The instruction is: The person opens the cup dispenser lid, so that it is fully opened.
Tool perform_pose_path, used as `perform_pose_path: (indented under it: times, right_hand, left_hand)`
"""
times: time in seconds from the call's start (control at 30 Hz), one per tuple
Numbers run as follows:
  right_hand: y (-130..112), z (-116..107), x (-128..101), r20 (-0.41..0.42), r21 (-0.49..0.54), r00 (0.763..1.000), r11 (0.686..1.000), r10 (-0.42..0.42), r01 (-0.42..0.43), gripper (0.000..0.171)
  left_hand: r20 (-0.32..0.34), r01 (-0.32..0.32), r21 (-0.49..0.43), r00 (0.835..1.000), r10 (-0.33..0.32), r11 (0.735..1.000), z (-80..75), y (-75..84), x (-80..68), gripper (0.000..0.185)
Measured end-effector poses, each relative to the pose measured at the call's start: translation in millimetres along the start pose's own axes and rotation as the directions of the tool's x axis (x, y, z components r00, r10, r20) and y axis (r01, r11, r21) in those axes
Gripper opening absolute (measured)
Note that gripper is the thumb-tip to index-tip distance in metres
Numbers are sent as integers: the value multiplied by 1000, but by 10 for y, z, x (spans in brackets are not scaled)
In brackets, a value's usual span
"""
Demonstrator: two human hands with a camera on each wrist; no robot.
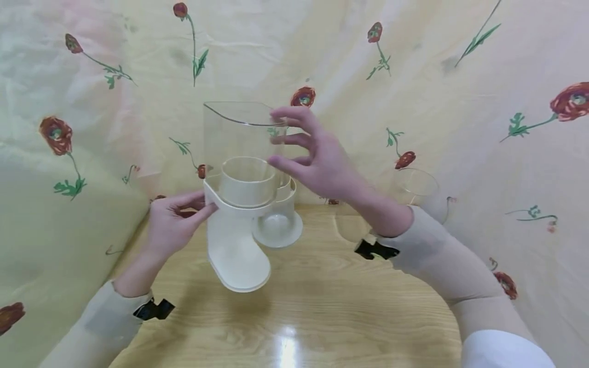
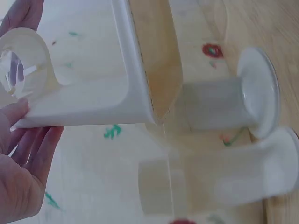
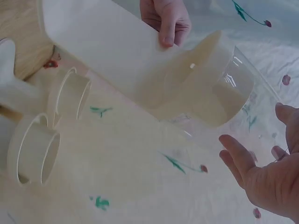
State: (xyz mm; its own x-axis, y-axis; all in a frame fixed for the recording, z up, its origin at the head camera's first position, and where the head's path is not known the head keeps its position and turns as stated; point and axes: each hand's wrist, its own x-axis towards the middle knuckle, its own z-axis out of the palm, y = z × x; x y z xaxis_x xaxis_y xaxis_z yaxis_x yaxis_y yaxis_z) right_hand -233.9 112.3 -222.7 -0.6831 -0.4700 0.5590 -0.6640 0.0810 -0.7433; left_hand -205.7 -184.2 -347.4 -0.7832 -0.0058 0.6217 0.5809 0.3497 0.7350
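A cream plastic stand point(image 1: 234, 245) with a ring holder carries a clear container point(image 1: 239, 135) and is lifted, tilted, above the wooden table point(image 1: 322, 306). My left hand point(image 1: 202, 204) pinches the stand's left rim, thumb in front and fingers behind. In the left wrist view the stand point(image 2: 88, 70) lies over that hand's fingers point(image 2: 28, 154). My right hand point(image 1: 280, 138) hovers with spread fingers at the container's upper right side. The right wrist view shows this hand point(image 3: 266, 172) apart from the clear container point(image 3: 233, 88), and the left hand point(image 3: 166, 18) on the stand point(image 3: 107, 51).
A second cream piece with a round foot point(image 1: 278, 225) stands just behind the lifted stand. Another clear container point(image 1: 409, 186) sits at the back right, behind my right wrist. A floral cloth point(image 1: 460, 102) hangs around the table on three sides.
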Motion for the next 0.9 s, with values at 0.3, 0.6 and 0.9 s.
perform_pose_path:
  times: [0.3, 0.6, 0.9]
  right_hand:
    - [-160, -436, -350, 19, -65, 999, 997, -38, 39, 73]
    - [-160, -678, -735, 35, -110, 995, 989, -97, 100, 79]
    - [-100, -792, -1033, 67, -205, 986, 965, -155, 166, 81]
  left_hand:
    - [49, 7, -140, 999, 0, 990, 447, 174, -50, 25]
    - [114, 41, -205, 993, -18, 978, 827, 214, -184, 26]
    - [155, 50, -247, 988, -12, 968, 1156, 145, -346, 25]
